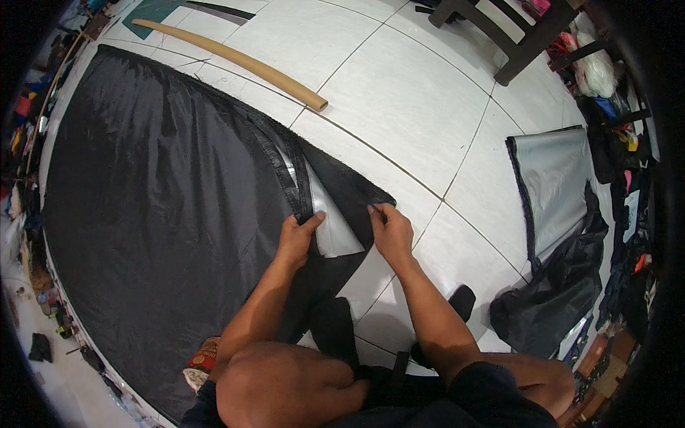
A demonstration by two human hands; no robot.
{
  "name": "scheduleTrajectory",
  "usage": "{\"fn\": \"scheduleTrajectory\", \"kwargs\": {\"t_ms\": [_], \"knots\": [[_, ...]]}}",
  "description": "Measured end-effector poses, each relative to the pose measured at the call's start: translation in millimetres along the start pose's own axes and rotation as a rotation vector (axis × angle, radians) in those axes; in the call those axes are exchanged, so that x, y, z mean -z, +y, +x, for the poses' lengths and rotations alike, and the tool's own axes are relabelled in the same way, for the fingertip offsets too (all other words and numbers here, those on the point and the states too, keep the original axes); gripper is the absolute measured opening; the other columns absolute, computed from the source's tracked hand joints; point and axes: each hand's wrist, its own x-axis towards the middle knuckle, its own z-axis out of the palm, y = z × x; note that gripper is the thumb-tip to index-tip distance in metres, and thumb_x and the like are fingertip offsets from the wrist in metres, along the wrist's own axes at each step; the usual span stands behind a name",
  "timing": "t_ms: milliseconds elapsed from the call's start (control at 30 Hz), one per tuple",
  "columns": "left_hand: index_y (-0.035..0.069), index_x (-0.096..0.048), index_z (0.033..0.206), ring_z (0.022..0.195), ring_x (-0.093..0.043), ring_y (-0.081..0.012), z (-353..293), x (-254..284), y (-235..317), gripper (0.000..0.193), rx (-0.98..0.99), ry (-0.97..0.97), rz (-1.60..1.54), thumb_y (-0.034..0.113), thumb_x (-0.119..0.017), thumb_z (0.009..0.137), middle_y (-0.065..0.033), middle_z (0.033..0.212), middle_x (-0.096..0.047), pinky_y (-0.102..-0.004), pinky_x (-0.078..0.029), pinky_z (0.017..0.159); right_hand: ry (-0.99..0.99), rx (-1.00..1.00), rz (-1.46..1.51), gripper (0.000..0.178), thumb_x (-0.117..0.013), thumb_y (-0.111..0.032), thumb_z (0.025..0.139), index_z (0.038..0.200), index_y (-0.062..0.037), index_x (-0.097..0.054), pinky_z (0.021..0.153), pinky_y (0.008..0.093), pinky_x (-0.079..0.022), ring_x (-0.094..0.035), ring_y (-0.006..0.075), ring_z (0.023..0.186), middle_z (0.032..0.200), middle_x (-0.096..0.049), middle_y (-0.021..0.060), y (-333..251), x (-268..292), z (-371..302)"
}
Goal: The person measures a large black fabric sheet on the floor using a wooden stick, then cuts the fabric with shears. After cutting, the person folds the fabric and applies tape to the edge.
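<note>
A large sheet of black fabric (157,192) with a silver underside lies spread across the floor in front of me and to my left. Near its right end, several layers are folded back, and a silver flap (332,225) shows between them. My left hand (296,239) is closed on the folded black edges, thumb on top by the silver flap. My right hand (391,232) pinches the fabric's pointed right corner between thumb and fingers. The undersides of both grips are hidden.
A brown cardboard tube (242,60) lies beyond the fabric on white floor tiles (399,85). To the right is a crumpled black-and-silver fabric piece (553,207). Dark furniture legs (510,60) stand far right. A red can-like container (202,362) sits by my left knee. Clutter lines both sides.
</note>
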Motion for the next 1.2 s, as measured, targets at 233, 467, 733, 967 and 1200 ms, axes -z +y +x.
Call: {"fn": "scheduleTrajectory", "kwargs": {"t_ms": [233,467,733,967,1200], "knots": [[0.004,-0.067,0.1,0.08,-0.064,-0.0139,-4.6,-6.2,5.7,0.014,0.004,-0.02,-0.012,0.011,-0.072,0.089,-0.0036,0.093,-0.069,-0.0313,-0.052,0.074,0.412,0.157,-0.017,0.034,-0.073,-0.033,0.087,0.101,-0.0037,-0.063,0.074,0.0425,-0.05,-0.064,0.033,0.087,0.095,-0.065,0.014,-0.8,4.1,7.7],[0.004,-0.067,0.1,0.081,-0.064,-0.0136,-3.0,-0.7,6.9,0.015,0.033,-0.115,-0.058,0.014,-0.072,0.09,-0.0035,0.092,-0.069,-0.0306,-0.052,0.074,-0.011,0.551,0.015,0.026,-0.078,-0.025,0.084,0.09,-0.0025,-0.067,0.068,0.0353,-0.05,-0.063,0.0259,0.075,0.08,-0.064,0.0098,-20.5,-25.5,-11.0],[0.004,-0.066,0.103,0.084,-0.065,-0.0149,-7.5,-7.4,10.0,0.015,0.043,-0.052,-0.061,0.011,-0.07,0.091,-0.0046,0.095,-0.07,-0.0315,-0.052,0.077,-0.33,-0.07,0.454,0.027,-0.062,-0.026,0.099,0.099,0.0,-0.069,0.069,0.0277,-0.046,-0.057,0.0089,0.076,0.08,-0.067,0.0032,1.3,-17.1,2.1],[0.005,-0.066,0.103,0.082,-0.064,-0.015,-6.8,-5.5,9.8,0.016,0.051,-0.02,-0.009,0.01,-0.072,0.088,-0.0043,0.095,-0.07,-0.0321,-0.051,0.075,0.051,-0.022,0.338,0.037,-0.069,-0.03,0.094,0.117,-0.0001,-0.065,0.082,0.0289,-0.048,-0.06,0.0169,0.092,0.103,-0.068,0.012,0.4,-4.3,-4.8],[0.005,-0.066,0.1,0.08,-0.064,-0.0142,-4.5,-7.9,4.6,0.016,0.04,-0.012,-0.03,0.011,-0.073,0.087,-0.0031,0.093,-0.069,-0.0316,-0.051,0.075,0.443,0.098,0.097,0.034,-0.076,-0.025,0.083,0.11,-0.0061,-0.066,0.074,0.0405,-0.05,-0.064,0.0311,0.082,0.089,-0.065,0.015,5.1,3.8,7.6]]}}
